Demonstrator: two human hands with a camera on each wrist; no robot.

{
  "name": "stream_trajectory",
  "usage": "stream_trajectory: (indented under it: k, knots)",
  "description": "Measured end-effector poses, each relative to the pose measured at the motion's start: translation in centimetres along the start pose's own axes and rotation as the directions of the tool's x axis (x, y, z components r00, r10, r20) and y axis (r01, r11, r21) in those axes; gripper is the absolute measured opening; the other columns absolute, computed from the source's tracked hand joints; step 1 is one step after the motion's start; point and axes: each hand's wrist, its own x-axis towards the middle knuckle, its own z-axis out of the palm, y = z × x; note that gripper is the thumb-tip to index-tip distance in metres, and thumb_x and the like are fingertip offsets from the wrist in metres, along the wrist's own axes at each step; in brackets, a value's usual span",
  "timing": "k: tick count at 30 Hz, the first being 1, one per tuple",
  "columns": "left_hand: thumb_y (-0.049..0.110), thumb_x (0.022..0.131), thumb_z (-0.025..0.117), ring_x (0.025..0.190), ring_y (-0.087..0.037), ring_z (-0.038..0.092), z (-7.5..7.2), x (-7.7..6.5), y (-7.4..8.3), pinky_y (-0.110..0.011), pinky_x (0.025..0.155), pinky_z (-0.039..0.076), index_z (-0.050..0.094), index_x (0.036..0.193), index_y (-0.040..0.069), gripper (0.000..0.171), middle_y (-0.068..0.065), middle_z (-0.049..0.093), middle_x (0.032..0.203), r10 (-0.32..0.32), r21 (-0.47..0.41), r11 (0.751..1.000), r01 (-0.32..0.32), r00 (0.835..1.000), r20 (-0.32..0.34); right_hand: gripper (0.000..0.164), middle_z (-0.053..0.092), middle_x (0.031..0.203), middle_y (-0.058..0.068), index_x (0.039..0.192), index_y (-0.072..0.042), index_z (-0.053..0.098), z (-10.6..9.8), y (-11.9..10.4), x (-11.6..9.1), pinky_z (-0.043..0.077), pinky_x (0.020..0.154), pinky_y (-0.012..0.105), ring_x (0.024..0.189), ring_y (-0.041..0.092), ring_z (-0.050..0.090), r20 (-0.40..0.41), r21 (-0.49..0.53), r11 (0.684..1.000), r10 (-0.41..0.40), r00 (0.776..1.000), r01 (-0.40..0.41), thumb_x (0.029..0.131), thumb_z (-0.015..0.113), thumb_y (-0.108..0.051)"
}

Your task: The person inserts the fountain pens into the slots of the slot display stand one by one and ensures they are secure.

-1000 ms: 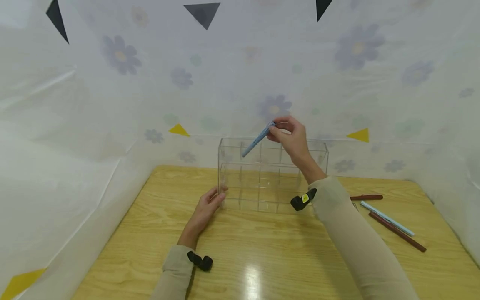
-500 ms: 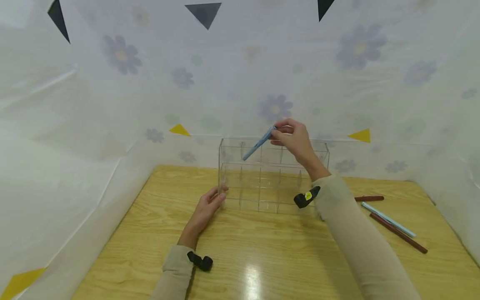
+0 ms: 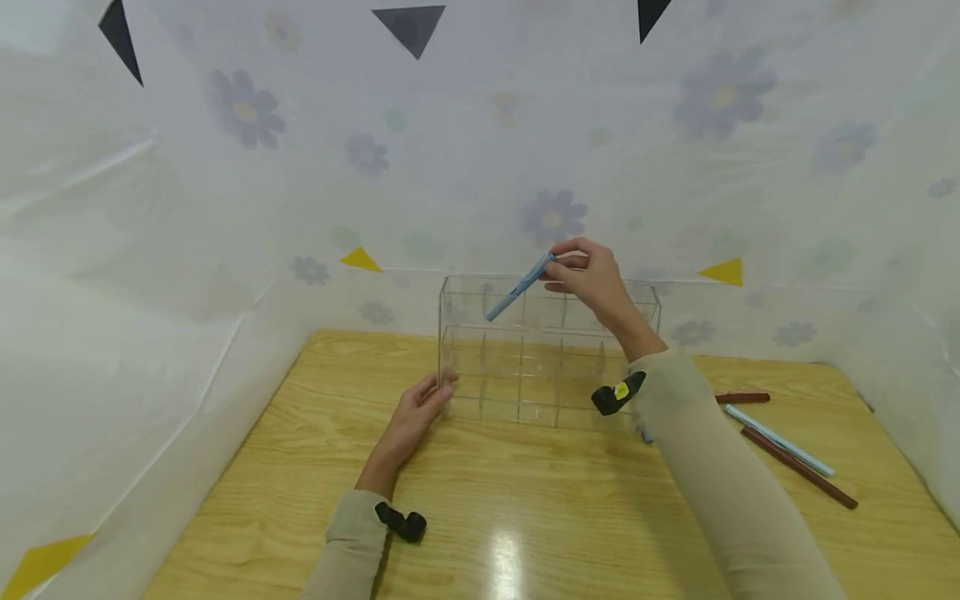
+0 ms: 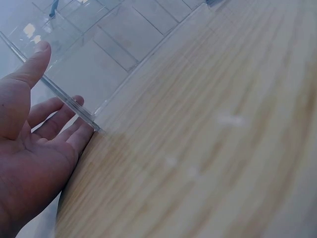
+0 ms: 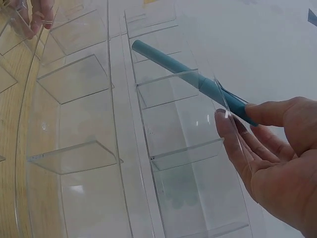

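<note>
Blue pen [image 3: 520,288] slants down to the left across the upper row of the clear organizer [image 3: 540,367]; from here I can't tell whether its low end is inside a compartment. I have it pinched near the clip end between thumb and fingers of the right hand [image 3: 594,282], which I judge leaves the far end free to aim. The left hand [image 3: 408,421] cups the organizer's left edge, thumb in front, fingers behind, presumably to steady it. Off right on the table [image 3: 465,517] lie a brown pen [image 3: 799,467], a light blue pen [image 3: 780,441] and a second brown pen [image 3: 746,397]. Against a second ago, the blue pen sits slightly lower and the right sleeve [image 3: 705,425] has shifted outward, baring a blue tip [image 3: 648,436]; the left hand looks unchanged.
</note>
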Motion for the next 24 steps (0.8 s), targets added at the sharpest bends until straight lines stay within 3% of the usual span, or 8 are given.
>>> stream_trajectory:
  k: [8, 16, 24]
  knots:
    - [0.031, 0.107, 0.059, 0.145, -0.023, 0.041, 0.2, 0.0, -0.2, -0.049, 0.112, 0.039, 0.049, 0.152, 0.006, 0.052, -0.009, 0.049, 0.154, 0.0, -0.001, 1.0, 0.0, 1.0, 0.014, 0.042, 0.061, 0.122, 0.032, 0.136, 0.014, 0.051, -1.0, 0.1, -0.9, 0.059, 0.086, 0.036, 0.092, 0.011, 0.072, -0.05, 0.0, 0.999, -0.04, 0.998, 0.04, 0.099, 0.065, -0.001]
    - [0.034, 0.106, 0.059, 0.145, -0.023, 0.041, 0.2, 0.4, -0.3, -0.052, 0.112, 0.039, 0.051, 0.151, 0.011, 0.052, -0.007, 0.049, 0.154, -0.008, -0.002, 1.0, 0.008, 1.0, 0.016, 0.03, 0.062, 0.121, 0.027, 0.129, 0.002, 0.062, -2.9, -0.8, -3.7, 0.059, 0.083, 0.03, 0.098, 0.013, 0.071, -0.127, -0.091, 0.981, -0.182, 0.975, 0.172, 0.1, 0.067, -0.007]
    - [0.034, 0.105, 0.061, 0.144, -0.027, 0.043, -0.1, 0.5, -0.2, -0.05, 0.109, 0.042, 0.051, 0.152, 0.01, 0.053, -0.01, 0.049, 0.154, -0.002, 0.0, 1.0, 0.002, 1.0, -0.005, 0.029, 0.067, 0.119, 0.017, 0.129, -0.003, 0.064, -4.1, -1.4, -6.8, 0.058, 0.083, 0.027, 0.102, 0.018, 0.07, -0.139, -0.123, 0.97, -0.226, 0.964, 0.21, 0.101, 0.067, -0.009]
